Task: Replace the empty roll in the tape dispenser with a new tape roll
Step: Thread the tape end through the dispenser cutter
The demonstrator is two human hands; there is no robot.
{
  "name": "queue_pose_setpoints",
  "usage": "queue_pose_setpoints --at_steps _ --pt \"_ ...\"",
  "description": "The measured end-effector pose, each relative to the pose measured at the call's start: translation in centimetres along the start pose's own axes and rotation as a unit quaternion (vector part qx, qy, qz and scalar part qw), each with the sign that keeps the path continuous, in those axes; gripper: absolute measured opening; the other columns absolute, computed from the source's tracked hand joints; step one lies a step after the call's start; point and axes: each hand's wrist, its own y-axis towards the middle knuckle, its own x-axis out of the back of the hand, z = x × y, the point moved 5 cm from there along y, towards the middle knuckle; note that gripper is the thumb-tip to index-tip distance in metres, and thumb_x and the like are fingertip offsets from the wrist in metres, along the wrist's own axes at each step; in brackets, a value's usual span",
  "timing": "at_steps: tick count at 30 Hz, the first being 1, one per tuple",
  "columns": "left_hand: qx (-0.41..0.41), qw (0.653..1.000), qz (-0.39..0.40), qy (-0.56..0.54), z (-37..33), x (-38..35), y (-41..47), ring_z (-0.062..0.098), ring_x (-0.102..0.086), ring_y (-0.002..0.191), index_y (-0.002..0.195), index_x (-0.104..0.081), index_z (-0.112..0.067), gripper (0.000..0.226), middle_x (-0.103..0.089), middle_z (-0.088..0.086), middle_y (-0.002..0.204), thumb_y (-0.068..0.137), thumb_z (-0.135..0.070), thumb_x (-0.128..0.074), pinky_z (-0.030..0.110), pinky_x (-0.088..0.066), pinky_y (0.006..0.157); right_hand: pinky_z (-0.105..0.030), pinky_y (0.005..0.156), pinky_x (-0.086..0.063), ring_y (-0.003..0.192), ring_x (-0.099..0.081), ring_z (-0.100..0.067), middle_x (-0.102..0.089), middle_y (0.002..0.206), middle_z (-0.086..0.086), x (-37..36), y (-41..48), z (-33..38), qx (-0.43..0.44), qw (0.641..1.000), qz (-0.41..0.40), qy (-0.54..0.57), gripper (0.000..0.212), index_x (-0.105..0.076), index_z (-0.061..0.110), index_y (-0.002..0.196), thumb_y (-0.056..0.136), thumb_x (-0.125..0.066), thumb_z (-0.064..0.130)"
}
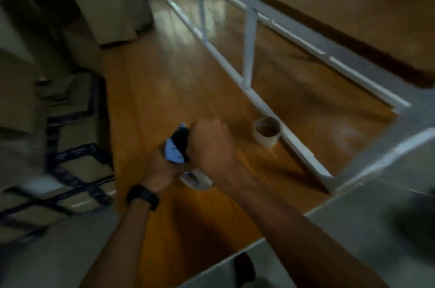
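Gripped low over the wooden floor [164, 89], the blue-and-black tape dispenser [175, 148] is clasped by the left hand [160, 170] and the right hand [211, 144], both closed on it. A tape roll [267, 131] is seen standing on the floor nearby, untouched; whether it is new or spent cannot be told, so fitting is judged still to come.

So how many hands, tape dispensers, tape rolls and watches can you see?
hands: 2, left hand and right hand
tape dispenser: 1
tape roll on the floor: 1
watch: 1
Total: 5
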Motion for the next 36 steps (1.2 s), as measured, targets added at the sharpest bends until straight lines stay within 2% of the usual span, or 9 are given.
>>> queue_pose_setpoints --at_steps 2,8,15,21,26,29,31,34,36 --pt "-0.006 0.994 0.064 -0.085 -7.9 -0.2 -3.5 0.000 -0.066 0.097 0.123 -0.057 -0.017 0.077 -0.069 -0.025 0.102 0.057 -0.037 -0.093 0.018 -0.052 0.081 -0.031 0.068 -0.050 0.085 -0.066 -0.023 -0.068 0.089 -0.009 15.6 -7.9 3.6 -0.094 0.993 0.052 0.049 0.033 -0.045 0.017 0.063 0.095 -0.052 0.012" --pt "0.003 0.970 0.044 -0.239 -11.5 -1.1 -4.2 0.006 -0.073 0.088 0.113 -0.060 -0.023 0.087 -0.077 -0.014 0.092 0.045 -0.073 -0.082 0.021 -0.057 0.071 -0.043 0.071 -0.057 0.077 -0.068 -0.027 -0.071 0.083 -0.013 8.9 1.3 3.6 -0.046 0.992 -0.018 0.116 0.023 -0.069 0.002 0.089 0.097 -0.052 0.015" --pt "0.002 0.969 0.044 -0.244 -12.2 0.0 -2.6 0.020 -0.072 0.097 0.101 -0.074 -0.036 0.056 -0.076 0.000 0.104 0.054 -0.064 -0.086 0.040 -0.056 0.089 -0.012 0.048 -0.038 0.057 -0.054 -0.003 -0.058 0.065 0.006 8.5 3.6 2.2 -0.033 0.955 -0.009 0.296 0.023 -0.062 0.015 0.071 0.093 -0.059 0.008" --pt "0.001 0.969 0.050 -0.243 -12.7 1.5 -1.7 0.031 -0.068 0.108 0.106 -0.072 -0.033 0.056 -0.074 0.008 0.112 0.059 -0.061 -0.085 0.048 -0.054 0.095 -0.032 0.060 -0.056 0.067 -0.067 -0.015 -0.072 0.079 -0.008 8.8 4.1 3.5 0.029 0.970 -0.048 0.235 0.016 -0.073 0.002 0.085 0.093 -0.061 0.010" --pt "0.005 0.968 0.068 -0.240 -12.5 2.4 -1.6 0.028 -0.068 0.108 0.110 -0.068 -0.033 0.068 -0.073 0.005 0.113 0.054 -0.069 -0.083 0.048 -0.052 0.097 -0.012 0.051 -0.039 0.057 -0.057 -0.010 -0.069 0.073 -0.006 8.7 4.5 5.0 0.122 0.980 -0.093 0.130 0.019 -0.072 0.005 0.075 0.090 -0.062 0.010" --pt "-0.002 0.965 0.088 -0.247 -12.0 2.8 -1.4 0.024 -0.069 0.105 0.110 -0.068 -0.033 0.070 -0.074 0.003 0.110 0.051 -0.068 -0.085 0.045 -0.054 0.094 -0.017 0.056 -0.041 0.059 -0.055 -0.005 -0.068 0.077 -0.004 8.4 4.6 5.1 0.166 0.975 -0.066 0.135 0.016 -0.072 0.004 0.078 0.091 -0.063 0.007" --pt "-0.006 0.954 0.088 -0.286 -11.5 3.1 -1.4 0.015 -0.071 0.097 0.115 -0.062 -0.025 0.084 -0.076 -0.002 0.103 0.047 -0.067 -0.087 0.033 -0.058 0.083 -0.022 0.067 -0.053 0.074 -0.066 -0.007 -0.074 0.089 -0.001 8.2 4.9 4.5 0.136 0.960 -0.052 0.237 0.011 -0.074 0.009 0.091 0.093 -0.064 0.013" --pt "0.007 0.924 0.065 -0.377 -11.0 2.9 -1.4 0.013 -0.073 0.081 0.109 -0.063 -0.018 0.088 -0.077 -0.001 0.089 0.040 -0.064 -0.090 0.028 -0.058 0.068 -0.028 0.086 -0.056 0.102 -0.069 -0.010 -0.072 0.112 0.001 7.3 5.1 2.4 -0.015 0.873 -0.014 0.487 0.029 -0.067 0.015 0.119 0.091 -0.068 0.024" --pt "0.004 0.913 0.049 -0.405 -10.5 3.1 -0.8 0.014 -0.072 0.079 0.104 -0.070 -0.019 0.075 -0.076 0.000 0.089 0.046 -0.062 -0.088 0.031 -0.057 0.069 -0.032 0.090 -0.053 0.108 -0.066 -0.012 -0.067 0.122 0.002 6.6 5.2 1.2 -0.084 0.863 -0.025 0.497 0.040 -0.060 0.021 0.129 0.092 -0.066 0.036"
